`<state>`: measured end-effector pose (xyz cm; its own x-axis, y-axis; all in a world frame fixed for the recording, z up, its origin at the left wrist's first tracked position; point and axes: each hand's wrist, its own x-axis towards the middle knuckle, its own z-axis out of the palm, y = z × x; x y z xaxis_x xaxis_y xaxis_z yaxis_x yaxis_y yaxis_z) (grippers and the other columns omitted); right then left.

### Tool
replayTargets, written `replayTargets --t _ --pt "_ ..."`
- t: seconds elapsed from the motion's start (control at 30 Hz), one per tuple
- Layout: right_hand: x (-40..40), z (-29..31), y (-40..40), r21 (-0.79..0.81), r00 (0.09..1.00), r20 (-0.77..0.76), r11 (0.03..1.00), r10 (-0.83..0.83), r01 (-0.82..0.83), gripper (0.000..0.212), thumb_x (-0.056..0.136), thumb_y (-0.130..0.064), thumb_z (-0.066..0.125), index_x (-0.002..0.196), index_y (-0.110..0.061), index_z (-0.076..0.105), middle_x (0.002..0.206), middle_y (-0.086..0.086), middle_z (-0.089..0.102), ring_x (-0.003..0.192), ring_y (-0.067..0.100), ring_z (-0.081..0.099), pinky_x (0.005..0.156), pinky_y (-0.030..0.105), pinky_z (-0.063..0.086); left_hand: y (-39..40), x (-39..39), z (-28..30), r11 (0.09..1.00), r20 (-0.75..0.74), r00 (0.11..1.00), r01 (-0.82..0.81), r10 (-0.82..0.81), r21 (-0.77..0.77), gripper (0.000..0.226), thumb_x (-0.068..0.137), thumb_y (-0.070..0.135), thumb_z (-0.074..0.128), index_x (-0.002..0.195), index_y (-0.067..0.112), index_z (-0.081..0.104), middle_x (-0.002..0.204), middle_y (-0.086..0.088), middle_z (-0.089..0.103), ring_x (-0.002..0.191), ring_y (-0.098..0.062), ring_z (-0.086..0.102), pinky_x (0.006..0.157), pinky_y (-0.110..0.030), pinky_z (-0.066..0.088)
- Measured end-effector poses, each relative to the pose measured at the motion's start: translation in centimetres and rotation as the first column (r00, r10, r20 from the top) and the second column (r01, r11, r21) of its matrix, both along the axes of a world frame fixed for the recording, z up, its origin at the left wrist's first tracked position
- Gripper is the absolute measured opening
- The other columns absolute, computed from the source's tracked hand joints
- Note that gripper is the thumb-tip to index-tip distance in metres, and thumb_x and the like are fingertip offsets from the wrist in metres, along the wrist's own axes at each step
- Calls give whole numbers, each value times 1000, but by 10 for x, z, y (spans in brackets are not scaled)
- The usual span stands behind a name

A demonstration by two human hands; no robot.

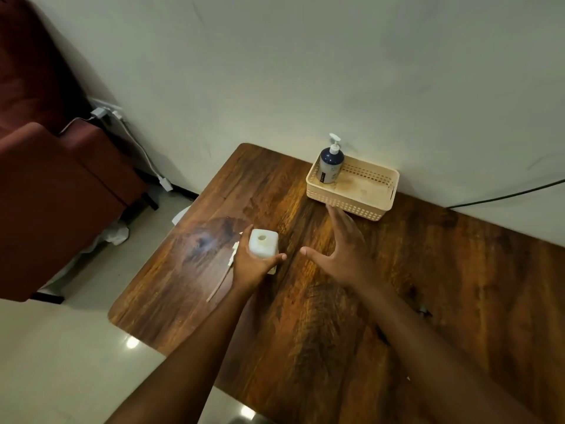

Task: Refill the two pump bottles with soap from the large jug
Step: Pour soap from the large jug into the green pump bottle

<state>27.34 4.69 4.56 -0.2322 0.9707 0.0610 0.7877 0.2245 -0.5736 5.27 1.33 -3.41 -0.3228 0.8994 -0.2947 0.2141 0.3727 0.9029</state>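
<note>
We are gripping the open white bottle (263, 246) with our left hand (250, 266), fingers curled round it on the counter (428, 286). Our right hand (344, 255) is hovering spread and empty between it and the basket (351, 206). The blue bottle (331, 164) is standing in the basket's far left corner, pump on. The pump (227, 270) is lying beside the white bottle. The jug is out of view. We are judging it best to keep the white bottle upright and steady, mouth clear, for pouring.

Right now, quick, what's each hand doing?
Left hand: grips the white bottle, its top open.
Right hand: open, fingers spread, holding nothing, stretched out over the table toward the basket.
</note>
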Motion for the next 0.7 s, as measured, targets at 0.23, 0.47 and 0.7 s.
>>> replayTargets --t 0.23,0.47,0.7 --pt "18 -1 -4 14 997 -44 998 -55 56 109 75 -74 64 158 -36 5 166 -3 15 150 15 12 119 51 26 10 15 -8 998 -15 998 -55 55 44 75 74 22 92 136 31 51 120 19 62 111 -1 61 83 -18 49" --pt "71 10 -27 -10 988 -48 989 -146 145 109 75 -76 63 157 -40 1 166 -5 11 151 17 13 119 49 25 -2 72 14 993 4 996 87 -88 82 86 73 16 93 147 17 49 140 2 62 128 -15 59 106 -39 52" --pt "150 16 -62 7 956 22 956 -294 294 106 72 -86 54 156 -41 6 165 -7 16 150 16 19 116 48 30 -20 142 40 955 -63 965 260 -253 141 90 70 12 95 148 13 50 139 -6 63 128 -22 60 106 -46 54"
